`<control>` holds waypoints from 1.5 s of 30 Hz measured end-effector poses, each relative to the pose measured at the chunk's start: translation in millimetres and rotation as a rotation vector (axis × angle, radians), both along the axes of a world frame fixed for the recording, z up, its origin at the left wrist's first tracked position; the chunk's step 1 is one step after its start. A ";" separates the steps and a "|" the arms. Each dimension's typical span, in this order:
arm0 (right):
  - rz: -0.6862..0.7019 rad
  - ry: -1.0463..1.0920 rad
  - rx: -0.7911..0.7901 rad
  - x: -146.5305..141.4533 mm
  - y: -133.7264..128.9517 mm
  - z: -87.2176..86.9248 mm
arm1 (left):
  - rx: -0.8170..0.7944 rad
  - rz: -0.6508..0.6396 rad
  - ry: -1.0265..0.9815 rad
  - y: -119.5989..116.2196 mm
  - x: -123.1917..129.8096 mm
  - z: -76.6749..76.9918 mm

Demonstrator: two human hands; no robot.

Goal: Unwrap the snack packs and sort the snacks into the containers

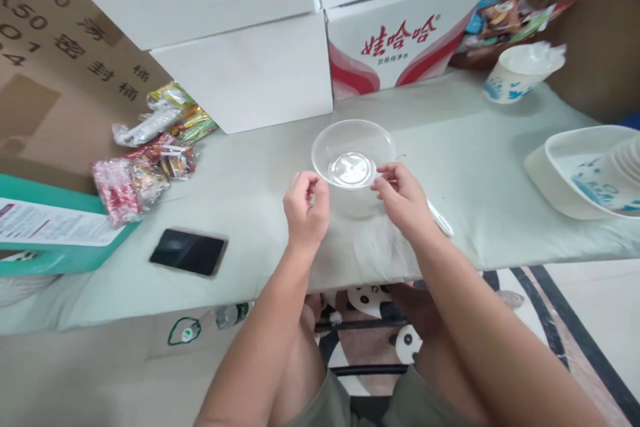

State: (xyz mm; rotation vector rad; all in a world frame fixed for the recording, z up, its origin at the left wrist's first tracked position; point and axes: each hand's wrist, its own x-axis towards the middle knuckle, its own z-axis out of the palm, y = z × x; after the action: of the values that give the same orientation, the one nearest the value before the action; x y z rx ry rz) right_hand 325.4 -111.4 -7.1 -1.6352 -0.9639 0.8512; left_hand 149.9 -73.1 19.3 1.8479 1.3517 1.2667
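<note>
A clear, round plastic bowl [353,130] is between my two hands, just above the table, with a faint shadow beneath it. My left hand [306,208] is closed, its thumb and curled fingertips at the bowl's lower left rim. On the other side, my right hand [403,200] pinches the lower right rim between thumb and fingers. Inside the bowl I see only its shiny base. A slim white handle-like piece [441,219] lies on the table, partly covered by my right wrist.
A phone [189,251] lies left on the cloth-covered table [260,213], near wrapped snacks [145,177] and a green jug [65,227]. White cartons [250,80] line the back. At right stand a paper cup [520,73] and a white tub [555,177] with stacked cups.
</note>
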 end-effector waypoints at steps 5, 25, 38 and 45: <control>-0.014 0.095 0.055 -12.6 26.6 -2.9 | -0.133 -0.132 -0.005 29.4 -14.3 -34.7; -0.934 0.228 0.625 157.2 -42.6 14.4 | 0.202 -0.966 0.047 -25.3 302.8 21.8; -0.879 0.416 0.621 194.5 -43.9 9.7 | 0.363 -1.160 0.344 -14.6 395.6 8.9; -0.900 0.398 0.647 191.0 -46.2 13.5 | 0.340 -1.145 0.335 -16.4 395.1 18.9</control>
State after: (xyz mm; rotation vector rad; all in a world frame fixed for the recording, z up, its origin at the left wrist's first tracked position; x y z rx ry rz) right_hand 516.5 -157.6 6.4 -1.0795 -0.1202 0.1768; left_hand 545.0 -89.5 38.2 2.5191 0.0168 0.5742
